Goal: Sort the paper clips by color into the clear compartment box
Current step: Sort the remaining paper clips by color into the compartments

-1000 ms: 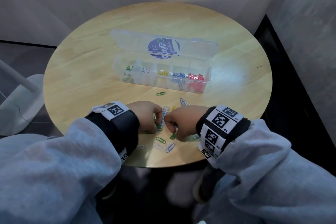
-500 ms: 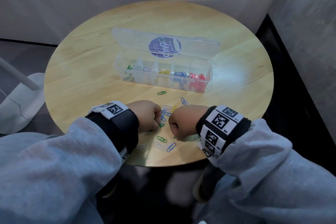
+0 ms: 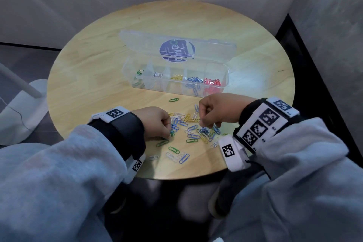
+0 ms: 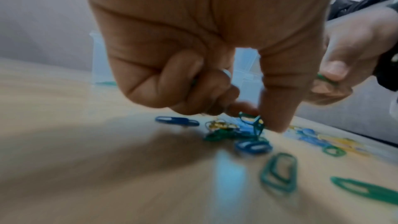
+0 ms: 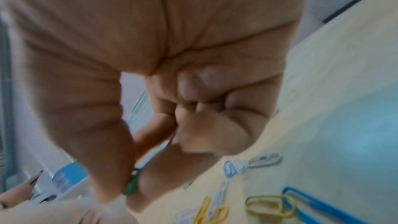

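Round wooden table, seen from the head camera. Clear compartment box sits just past table centre, toward 12 o'clock from the hands, lid folded back flat behind it with a round purple label. Compartments left to right hold green, white, yellow, blue, red clips — red clips at the box's 3 o'clock end. Loose pile of paper clips lies on the table near its 6 o'clock edge, between the two hands, in mixed green, blue, yellow and white; one stray green clip lies apart at 12 o'clock of the pile, just short of the box. Left hand at the pile's 9 o'clock side, fingers curled low over the clips, thumb tip down beside a tangled green clip; whether it actually grips one I cannot tell. Right hand raised slightly above the pile's 2 o'clock side, thumb and forefinger pinched narrow on a green paper clip, other fingers folded into the palm.
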Demonstrator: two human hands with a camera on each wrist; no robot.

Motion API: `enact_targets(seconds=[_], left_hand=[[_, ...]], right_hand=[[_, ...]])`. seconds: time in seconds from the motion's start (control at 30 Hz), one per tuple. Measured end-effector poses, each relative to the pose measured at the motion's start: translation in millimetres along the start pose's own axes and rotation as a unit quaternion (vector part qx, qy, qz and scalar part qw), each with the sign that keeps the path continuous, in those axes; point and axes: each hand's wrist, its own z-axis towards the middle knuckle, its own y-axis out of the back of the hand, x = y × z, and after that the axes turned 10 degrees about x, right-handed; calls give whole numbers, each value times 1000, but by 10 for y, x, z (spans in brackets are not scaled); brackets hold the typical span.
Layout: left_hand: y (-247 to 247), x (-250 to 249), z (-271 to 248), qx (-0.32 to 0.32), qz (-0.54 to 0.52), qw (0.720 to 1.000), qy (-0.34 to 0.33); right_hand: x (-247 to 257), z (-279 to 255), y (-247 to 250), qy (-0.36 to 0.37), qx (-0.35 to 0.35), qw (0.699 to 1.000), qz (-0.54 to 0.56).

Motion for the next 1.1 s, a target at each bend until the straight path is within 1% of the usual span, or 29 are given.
enact_targets(seconds=[0.1,0.17,0.23,0.33,0.37,0.43,0.53,0.63,0.7,0.87,0.93,1.0,1.1], left_hand=[[71,33,-21,18,-93,995,-21],[136,44,-40,23,-202,978,-37],[204,63,-67,19,-319,946,-48],[288,96,-128,6,-458,886,-67],[308,107,-150,2,-489,869,-74],[330,125,-184,0,-531,843,-83],[329,134,-201,9,-560,824,-84],[322,123,-202,21,-559,825,-78],[321,123,-196,26,-558,826,-80],[340,139,-178,28,-567,820,-74],[336,138,-180,32,-564,822,-68],[316,138,-154,22,-540,840,-48],[279,133,-100,-10,-451,893,-7]], right_hand=[[-44,28,-9,-8,7,997,77],[-45,59,-41,-29,20,995,96],[-14,77,-83,-38,36,992,114],[33,95,-149,-35,47,987,149],[44,96,-165,-33,48,989,138],[50,92,-186,-23,49,997,55],[90,69,-248,-17,53,996,-67],[129,79,-337,-29,28,984,-174],[143,96,-383,-38,16,975,-220],[181,143,-426,-42,21,957,-285],[192,161,-427,-48,28,952,-302],[189,174,-429,-55,29,949,-310],[165,150,-434,-61,34,955,-287]])
